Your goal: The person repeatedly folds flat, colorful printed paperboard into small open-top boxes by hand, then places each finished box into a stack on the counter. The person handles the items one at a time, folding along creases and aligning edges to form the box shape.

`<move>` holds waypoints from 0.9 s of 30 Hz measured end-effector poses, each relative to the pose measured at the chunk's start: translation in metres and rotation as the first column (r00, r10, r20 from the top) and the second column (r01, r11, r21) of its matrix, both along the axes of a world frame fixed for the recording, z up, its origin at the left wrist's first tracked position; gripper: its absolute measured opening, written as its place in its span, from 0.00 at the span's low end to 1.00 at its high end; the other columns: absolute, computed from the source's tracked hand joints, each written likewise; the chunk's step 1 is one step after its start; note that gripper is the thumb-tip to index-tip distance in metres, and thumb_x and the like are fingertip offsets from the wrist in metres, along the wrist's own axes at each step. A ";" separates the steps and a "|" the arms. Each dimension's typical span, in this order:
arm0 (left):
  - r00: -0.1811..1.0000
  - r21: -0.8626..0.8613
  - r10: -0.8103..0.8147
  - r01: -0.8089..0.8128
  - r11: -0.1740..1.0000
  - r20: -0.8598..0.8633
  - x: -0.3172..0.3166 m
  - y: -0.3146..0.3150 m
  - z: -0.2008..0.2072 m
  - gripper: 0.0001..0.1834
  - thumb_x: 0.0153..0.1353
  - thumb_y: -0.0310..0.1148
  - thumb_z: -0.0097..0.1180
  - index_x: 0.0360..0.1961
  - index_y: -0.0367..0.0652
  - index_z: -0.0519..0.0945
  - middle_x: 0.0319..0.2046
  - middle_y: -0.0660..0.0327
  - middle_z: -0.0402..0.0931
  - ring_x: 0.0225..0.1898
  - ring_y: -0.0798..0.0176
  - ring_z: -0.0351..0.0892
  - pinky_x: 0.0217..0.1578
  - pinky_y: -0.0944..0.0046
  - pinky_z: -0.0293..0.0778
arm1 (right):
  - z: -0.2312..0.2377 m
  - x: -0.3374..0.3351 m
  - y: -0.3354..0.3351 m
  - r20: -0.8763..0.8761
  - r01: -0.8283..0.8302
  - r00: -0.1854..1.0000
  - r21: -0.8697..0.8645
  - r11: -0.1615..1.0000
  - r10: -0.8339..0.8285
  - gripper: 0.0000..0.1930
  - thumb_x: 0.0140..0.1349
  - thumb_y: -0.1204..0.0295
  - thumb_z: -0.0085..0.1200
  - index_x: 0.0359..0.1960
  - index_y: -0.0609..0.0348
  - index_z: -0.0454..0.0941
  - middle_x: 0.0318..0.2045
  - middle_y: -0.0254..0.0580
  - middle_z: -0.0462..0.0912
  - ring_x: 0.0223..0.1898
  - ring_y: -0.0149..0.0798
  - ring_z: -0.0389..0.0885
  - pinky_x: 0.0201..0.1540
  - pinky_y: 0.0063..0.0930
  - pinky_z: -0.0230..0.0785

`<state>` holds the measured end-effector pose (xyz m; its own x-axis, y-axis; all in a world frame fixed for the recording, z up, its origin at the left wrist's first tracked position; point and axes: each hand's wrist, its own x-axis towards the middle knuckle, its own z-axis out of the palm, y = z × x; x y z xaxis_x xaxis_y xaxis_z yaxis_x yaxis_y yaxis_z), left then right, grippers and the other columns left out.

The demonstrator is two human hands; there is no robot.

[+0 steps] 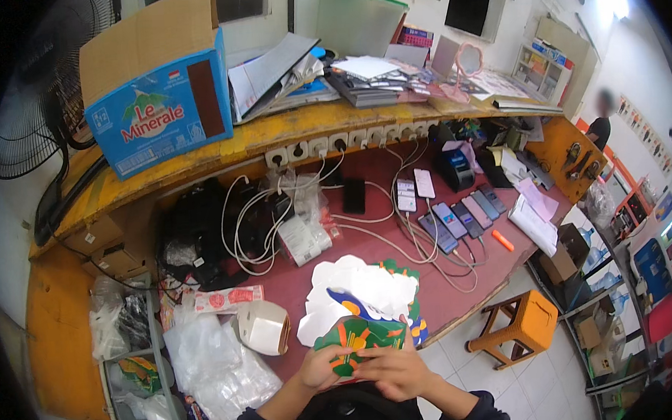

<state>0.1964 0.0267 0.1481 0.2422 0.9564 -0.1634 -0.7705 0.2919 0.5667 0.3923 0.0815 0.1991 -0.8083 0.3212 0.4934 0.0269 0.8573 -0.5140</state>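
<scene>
**Green-and-orange printed card piece held in both hands**

It sits at the near edge of the pile of scalloped white card cutouts. The left hand is closed on its left edge; the right hand clasps its right side, fingers across the lower front. It looks light, springy and smooth, likely to crease if squeezed hard, so its edges seem the best hold.

The maroon tabletop runs under the pile. Left of the pile lies an open white card carton; beyond it to the right, a row of dark slim phones; well right, an orange plastic stool on pale floor tiles.
</scene>
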 end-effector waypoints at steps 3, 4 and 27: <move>0.999 -0.121 -0.012 0.017 0.993 0.039 0.003 0.003 0.011 0.22 0.62 0.27 0.40 0.57 0.31 0.63 0.51 0.47 0.70 0.53 0.50 0.72 0.53 0.51 0.71 | 0.006 0.006 0.016 -0.479 0.204 0.824 -0.248 0.947 -0.303 0.14 0.53 0.70 0.49 0.42 0.55 0.80 0.43 0.41 0.80 0.51 0.46 0.76 0.58 0.48 0.63; 0.999 -0.187 -0.009 0.015 0.982 0.037 0.004 0.004 0.015 0.22 0.62 0.27 0.40 0.57 0.31 0.63 0.52 0.47 0.69 0.53 0.49 0.72 0.53 0.51 0.71 | 0.008 0.007 0.017 -0.439 0.383 0.786 -0.208 0.900 -0.436 0.14 0.55 0.70 0.52 0.43 0.58 0.80 0.46 0.43 0.80 0.49 0.46 0.78 0.56 0.42 0.66; 0.858 -0.222 -0.417 0.362 0.905 -0.300 -0.002 -0.007 -0.003 0.25 0.65 0.40 0.49 0.58 0.37 0.63 0.51 0.59 0.70 0.50 0.64 0.71 0.47 0.64 0.71 | -0.021 0.009 0.030 -0.232 0.159 0.950 -0.212 0.964 -0.207 0.09 0.42 0.76 0.69 0.19 0.58 0.78 0.25 0.38 0.80 0.28 0.35 0.81 0.29 0.24 0.73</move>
